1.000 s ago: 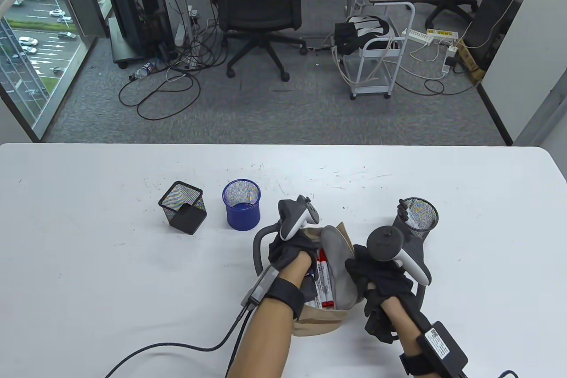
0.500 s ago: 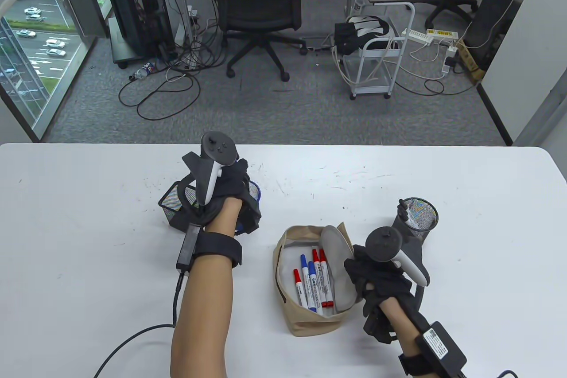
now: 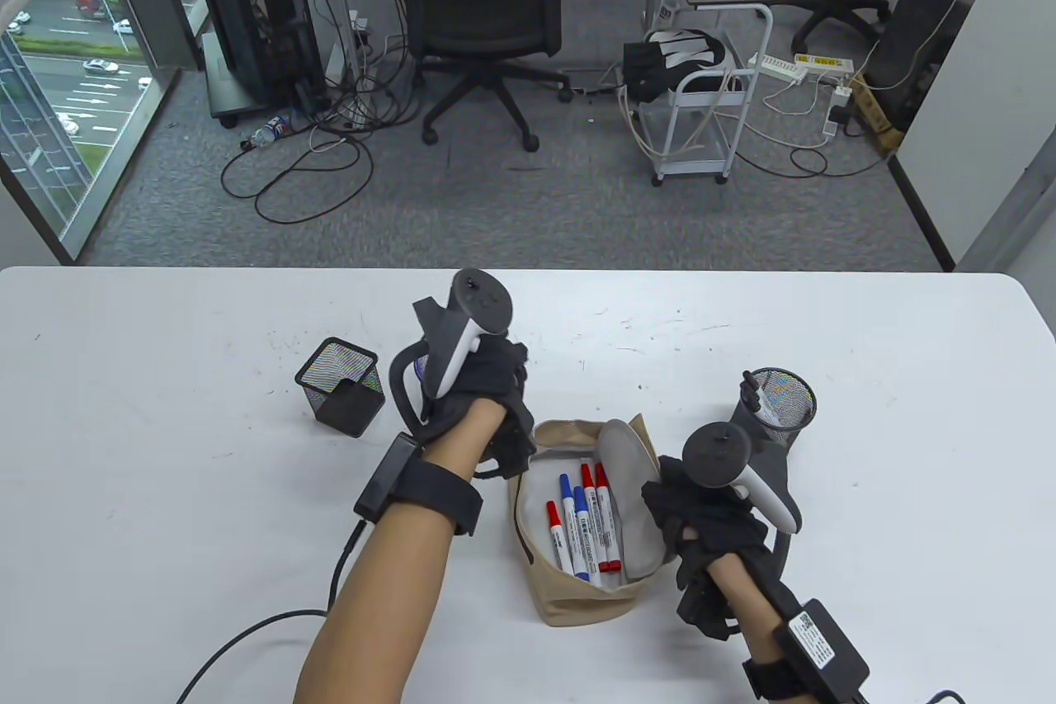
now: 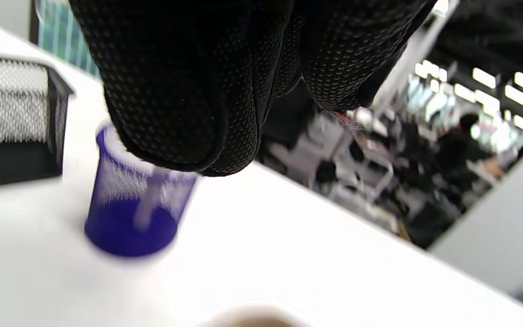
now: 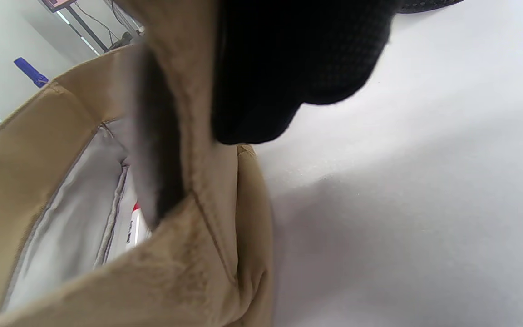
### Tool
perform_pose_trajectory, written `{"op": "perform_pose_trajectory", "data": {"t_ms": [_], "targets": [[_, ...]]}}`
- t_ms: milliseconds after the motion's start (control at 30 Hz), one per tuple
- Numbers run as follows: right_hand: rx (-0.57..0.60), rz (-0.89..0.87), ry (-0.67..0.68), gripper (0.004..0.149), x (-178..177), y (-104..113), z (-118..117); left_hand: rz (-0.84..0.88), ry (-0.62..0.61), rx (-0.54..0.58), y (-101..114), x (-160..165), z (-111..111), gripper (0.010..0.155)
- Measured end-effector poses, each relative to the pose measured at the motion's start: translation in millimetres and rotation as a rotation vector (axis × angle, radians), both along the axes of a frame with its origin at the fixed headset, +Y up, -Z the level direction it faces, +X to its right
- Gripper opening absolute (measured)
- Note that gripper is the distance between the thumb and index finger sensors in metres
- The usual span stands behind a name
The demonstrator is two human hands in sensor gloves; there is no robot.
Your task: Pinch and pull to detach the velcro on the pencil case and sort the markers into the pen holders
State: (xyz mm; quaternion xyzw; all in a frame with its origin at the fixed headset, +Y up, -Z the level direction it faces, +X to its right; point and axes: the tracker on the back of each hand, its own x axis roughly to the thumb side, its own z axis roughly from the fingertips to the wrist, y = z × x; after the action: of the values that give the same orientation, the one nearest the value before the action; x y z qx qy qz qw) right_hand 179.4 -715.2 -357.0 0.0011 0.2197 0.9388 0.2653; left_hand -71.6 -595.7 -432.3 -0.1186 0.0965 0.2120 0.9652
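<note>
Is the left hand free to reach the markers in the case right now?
Probably yes. The left hand looks empty beside the case, the flap is held back by the right hand, and the markers lie uncovered.

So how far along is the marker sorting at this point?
Done: the pencil case is open, one marker stands in the blue holder and one in the round black holder. In hand: right hand holds the flap back; left hand carries nothing. Left: five markers in the case; the square holder looks empty.
</note>
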Motion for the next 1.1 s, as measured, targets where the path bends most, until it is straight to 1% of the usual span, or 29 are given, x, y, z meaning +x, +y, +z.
{"op": "perform_pose_trajectory", "data": {"t_ms": [67,167,200,233,300,367,400,433,500,533,567,600,633,700,767,867,933,967,1000,1033,1067,1100], "targets": [[-0.002,-0.002,0.001,0.058,-0.2,-0.2,-0.2,0.014,-0.071,-0.128,-9.0,20.6,13.6,0.060],[0.003,0.005,0.004,0.058,-1.0,0.3,0.4,0.006,-0.130,-0.254,-29.4,43.9,28.8,0.061],[0.005,0.007,0.004,0.058,-1.1,0.1,0.5,-0.028,-0.137,-0.312,-41.4,52.3,33.1,0.062],[0.006,0.007,0.004,0.058,-0.9,0.2,0.5,-0.056,-0.143,-0.343,-48.9,56.7,34.9,0.063],[0.001,0.002,0.006,0.058,-0.1,0.1,0.1,-0.113,-0.138,-0.403,-71.3,65.6,37.1,0.065],[-0.006,-0.006,0.005,0.058,1.6,0.0,-0.6,-0.204,-0.119,-0.481,-98.4,73.8,35.8,0.069],[-0.007,-0.007,0.005,0.058,1.9,-0.1,-0.6,-0.225,-0.114,-0.511,-107.4,76.2,34.7,0.069],[-0.009,-0.010,0.005,0.058,2.3,-0.2,-0.7,-0.279,-0.093,-0.573,-122.1,81.1,33.2,0.071],[-0.010,-0.011,0.005,0.058,2.0,0.0,-0.5,-0.332,-0.093,-0.625,-139.2,86.0,30.3,0.076],[-0.009,-0.010,0.006,0.058,1.7,-0.1,-0.4,-0.348,-0.077,-0.627,-143.9,89.4,28.8,0.078],[-0.009,-0.008,0.006,0.058,1.4,0.2,-0.1,-0.406,-0.055,-0.554,-143.1,92.6,28.7,0.079],[-0.006,-0.004,0.007,0.058,0.8,0.7,0.1,-0.452,-0.057,-0.560,-148.1,94.1,25.9,0.079],[-0.006,-0.001,0.008,0.058,0.4,0.6,0.1,-0.499,-0.049,-0.557,-148.6,95.1,25.1,0.077],[-0.005,0.000,0.005,0.058,0.0,0.4,0.2,-0.492,-0.047,-0.569,-151.8,93.0,22.0,0.078],[-0.006,-0.001,0.002,0.058,0.5,0.7,0.2,-0.468,-0.060,-0.581,-152.5,89.9,20.3,0.079],[-0.008,-0.009,-0.003,0.058,1.0,0.2,0.2,-0.474,-0.075,-0.537,-149.9,87.4,22.7,0.078],[-0.007,-0.009,-0.005,0.058,0.7,0.3,0.4,-0.405,-0.121,-0.471,-133.4,82.9,24.7,0.076],[-0.005,-0.005,-0.006,0.058,0.4,0.4,0.3,-0.325,-0.118,-0.408,-117.5,77.2,24.9,0.074],[-0.002,-0.002,-0.006,0.058,0.0,0.5,0.7,-0.245,-0.115,-0.343,-96.5,68.3,23.6,0.071],[0.001,0.001,-0.007,0.058,-0.4,0.6,1.1,-0.192,-0.115,-0.291,-81.0,60.1,22.0,0.069],[0.005,0.005,-0.007,0.058,-0.9,0.9,1.4,-0.134,-0.091,-0.240,-62.4,48.6,19.8,0.066],[0.007,0.008,-0.006,0.058,-1.3,1.0,1.7,-0.072,-0.057,-0.171,-39.4,32.2,16.6,0.064]]}}
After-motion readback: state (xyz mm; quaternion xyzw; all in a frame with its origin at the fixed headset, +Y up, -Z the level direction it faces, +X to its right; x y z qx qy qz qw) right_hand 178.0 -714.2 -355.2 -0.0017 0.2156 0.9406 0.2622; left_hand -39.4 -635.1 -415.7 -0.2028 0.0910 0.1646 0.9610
